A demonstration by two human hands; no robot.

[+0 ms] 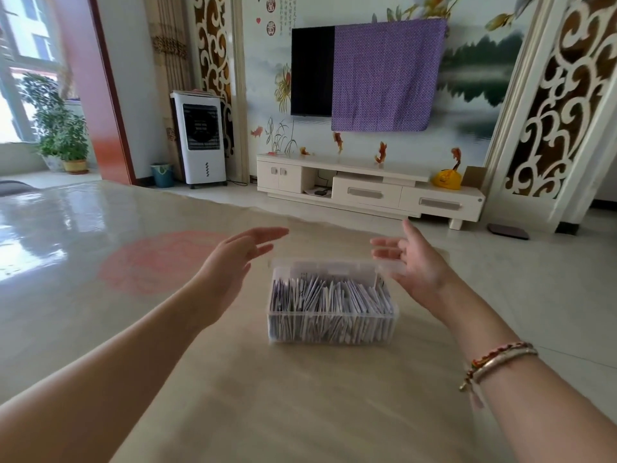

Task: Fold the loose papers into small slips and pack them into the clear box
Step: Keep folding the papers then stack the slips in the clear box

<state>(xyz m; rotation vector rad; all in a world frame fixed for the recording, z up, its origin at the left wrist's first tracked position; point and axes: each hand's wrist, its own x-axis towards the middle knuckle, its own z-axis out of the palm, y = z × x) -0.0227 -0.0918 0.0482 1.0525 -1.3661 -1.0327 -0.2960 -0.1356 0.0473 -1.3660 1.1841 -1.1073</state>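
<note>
I am wearing the one head camera, looking forward and down across the table (207, 379), my hands close below, room wall facing beyond.

A clear box (332, 324) packed with folded slips (329, 295) stands on the table (233, 396), lid open. The left hand (233, 259) and right hand (412, 262) hover on either side, fingers straight, holding nothing.
</note>
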